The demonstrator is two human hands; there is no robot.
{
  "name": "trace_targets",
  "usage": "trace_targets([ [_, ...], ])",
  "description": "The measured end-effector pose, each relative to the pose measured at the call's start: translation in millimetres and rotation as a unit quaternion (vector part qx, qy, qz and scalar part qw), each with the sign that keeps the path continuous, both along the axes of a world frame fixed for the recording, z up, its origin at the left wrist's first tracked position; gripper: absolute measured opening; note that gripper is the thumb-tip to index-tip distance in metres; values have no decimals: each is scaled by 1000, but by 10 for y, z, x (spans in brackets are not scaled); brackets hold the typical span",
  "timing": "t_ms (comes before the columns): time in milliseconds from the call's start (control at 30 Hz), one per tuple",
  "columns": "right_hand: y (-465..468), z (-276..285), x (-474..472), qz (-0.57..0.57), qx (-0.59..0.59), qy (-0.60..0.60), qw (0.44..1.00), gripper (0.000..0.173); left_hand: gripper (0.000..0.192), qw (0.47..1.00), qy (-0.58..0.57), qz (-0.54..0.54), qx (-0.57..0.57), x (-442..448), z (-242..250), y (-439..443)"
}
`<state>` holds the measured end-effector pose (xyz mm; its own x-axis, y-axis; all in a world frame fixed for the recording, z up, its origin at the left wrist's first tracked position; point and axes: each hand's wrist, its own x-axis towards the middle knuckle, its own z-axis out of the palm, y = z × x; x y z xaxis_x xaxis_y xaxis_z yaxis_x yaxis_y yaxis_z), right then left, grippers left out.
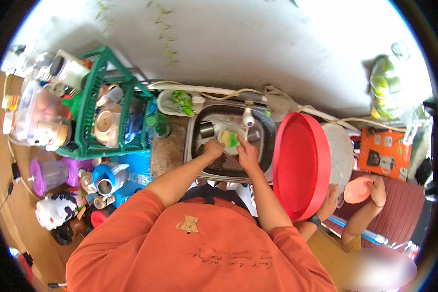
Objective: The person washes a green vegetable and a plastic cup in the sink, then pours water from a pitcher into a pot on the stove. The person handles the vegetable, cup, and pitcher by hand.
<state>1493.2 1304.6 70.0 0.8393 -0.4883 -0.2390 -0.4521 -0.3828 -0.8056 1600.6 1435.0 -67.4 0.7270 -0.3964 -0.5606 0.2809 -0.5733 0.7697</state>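
Observation:
A pale round bowl point(232, 128) is inside the stainless steel sink point(222, 170), under the faucet point(248, 119). A thin stream of water seems to fall from the spout by the bowl's right side. Something yellow and green point(229, 138), which looks like a sponge, lies in the bowl. My left hand point(214, 150) is closed on the bowl's left rim. On the right side, my right hand point(248, 155) grips the rim, fingers reaching over the edge. A dark metal cup point(206, 130) rests in the basin's back left corner.
Right of the sink, a large red tub point(299, 164) stands on its side before a grey round lid or basin point(337, 146). Another person's hand point(377, 191) holds a pink bowl point(357, 190); their other hand point(328, 204) is by the tub. A green dish rack point(91, 109) stands left.

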Motion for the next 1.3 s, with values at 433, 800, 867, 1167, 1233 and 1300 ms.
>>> trace_targets([
  [433,243,-660,590,332,-147,157,919,64,29,991,-118,-63,15,-2,121,627],
  [800,369,-580,901,258,-258,199,910,27,26,998,62,3,-27,209,544,596],
  [867,354,-536,939,258,-266,199,907,26,26,996,72,35,-44,229,610,570],
  [1167,353,-516,987,229,-163,176,944,64,28,987,139,38,-74,309,755,515],
  [1233,368,-568,997,239,-148,154,947,60,29,989,131,36,-60,315,734,519],
  [1300,361,-622,1004,251,-167,163,940,53,30,993,112,11,-41,322,702,514],
])
